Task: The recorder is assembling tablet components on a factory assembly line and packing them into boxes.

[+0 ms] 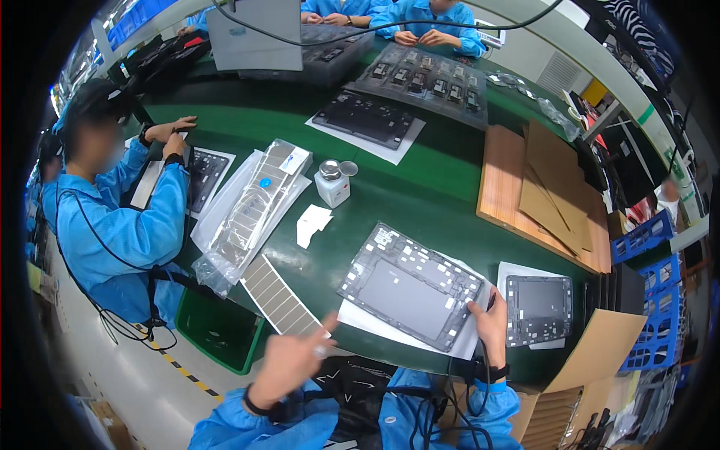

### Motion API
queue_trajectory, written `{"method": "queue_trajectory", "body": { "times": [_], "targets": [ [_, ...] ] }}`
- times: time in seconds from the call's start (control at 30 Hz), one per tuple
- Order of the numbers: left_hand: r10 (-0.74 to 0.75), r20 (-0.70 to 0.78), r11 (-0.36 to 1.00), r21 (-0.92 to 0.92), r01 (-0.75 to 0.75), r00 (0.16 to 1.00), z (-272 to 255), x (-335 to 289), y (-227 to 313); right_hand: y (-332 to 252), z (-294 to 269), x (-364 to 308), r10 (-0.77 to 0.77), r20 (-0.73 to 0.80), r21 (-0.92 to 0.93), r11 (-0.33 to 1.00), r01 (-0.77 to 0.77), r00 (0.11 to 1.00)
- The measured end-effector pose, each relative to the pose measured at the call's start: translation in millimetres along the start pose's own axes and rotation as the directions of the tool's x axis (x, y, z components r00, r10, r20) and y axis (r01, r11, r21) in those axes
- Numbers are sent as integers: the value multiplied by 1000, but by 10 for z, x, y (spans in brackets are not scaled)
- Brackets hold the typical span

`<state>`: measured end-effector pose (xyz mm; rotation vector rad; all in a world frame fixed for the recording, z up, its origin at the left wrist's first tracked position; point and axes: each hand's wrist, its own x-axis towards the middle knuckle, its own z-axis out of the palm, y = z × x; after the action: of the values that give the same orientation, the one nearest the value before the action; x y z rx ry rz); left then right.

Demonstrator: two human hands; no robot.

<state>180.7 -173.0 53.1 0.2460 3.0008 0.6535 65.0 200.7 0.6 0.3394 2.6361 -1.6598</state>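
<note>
Dark-grey rectangular device panel (pixel 409 289) sits over a flat white sheet (pixel 364 318) on your green tabletop (pixel 420 195), perhaps for protection; your right hand (pixel 492 321) grasps its right edge, likely steadying it. Your left hand (pixel 296 365), too blurred to tell its grip, hovers near a beige strip sheet (pixel 279 296).
</note>
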Motion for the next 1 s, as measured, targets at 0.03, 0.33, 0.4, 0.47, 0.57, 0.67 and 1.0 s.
{"method": "queue_trajectory", "body": {
  "times": [0.03, 0.33, 0.4, 0.47, 0.57, 0.67, 1.0],
  "targets": [
    [-50, -55, 994, 90, 55, 997, -64, -60, -190, 74, -2, 49, 11, -19, -60, 998, -12, 1000],
    [-122, -98, 923, 354, 150, 988, 71, 332, -566, -58, -125, 69, -28, 29, -186, 982, 33, 999],
    [-110, -106, 938, 318, 138, 988, 91, 450, -559, -68, -114, 33, -207, -56, -377, 910, 171, 977],
    [-133, -112, 987, -110, 120, 985, 7, 536, -356, -195, -96, -62, -386, -87, -558, 783, 276, 918],
    [-34, 103, 699, -708, 97, 994, -74, 547, 21, -951, -149, -368, -467, -219, -665, 714, 220, 857],
    [280, 182, 128, -980, 151, 943, 63, 587, 169, -1326, 72, -688, -260, 12, -9, 966, 260, 966],
    [104, 25, 123, -992, 13, 994, 238, 661, 607, -1131, 1092, -1100, -423, 95, 7, 906, 424, 901]
  ]
}}
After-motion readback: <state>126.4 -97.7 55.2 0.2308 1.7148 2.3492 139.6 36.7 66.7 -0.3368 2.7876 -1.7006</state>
